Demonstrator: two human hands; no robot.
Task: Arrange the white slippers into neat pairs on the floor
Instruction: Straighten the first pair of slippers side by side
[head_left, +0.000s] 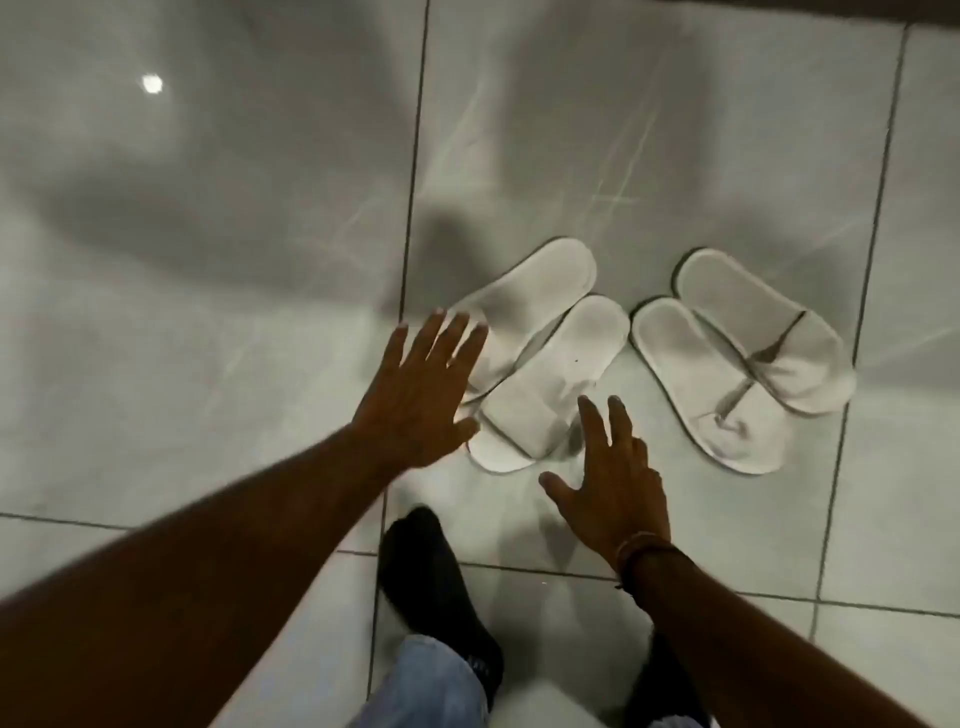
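White slippers (550, 379) bear no readable brand or label.

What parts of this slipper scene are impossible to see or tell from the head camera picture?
- Toe end of the far left slipper: covered by the left hand.
- Whether either open hand touches a slipper: the right hand hovers close, but contact is unclear from above.
- The person's right foot: mostly hidden behind the right forearm.
- Legs and jeans: cut off by the bottom edge.
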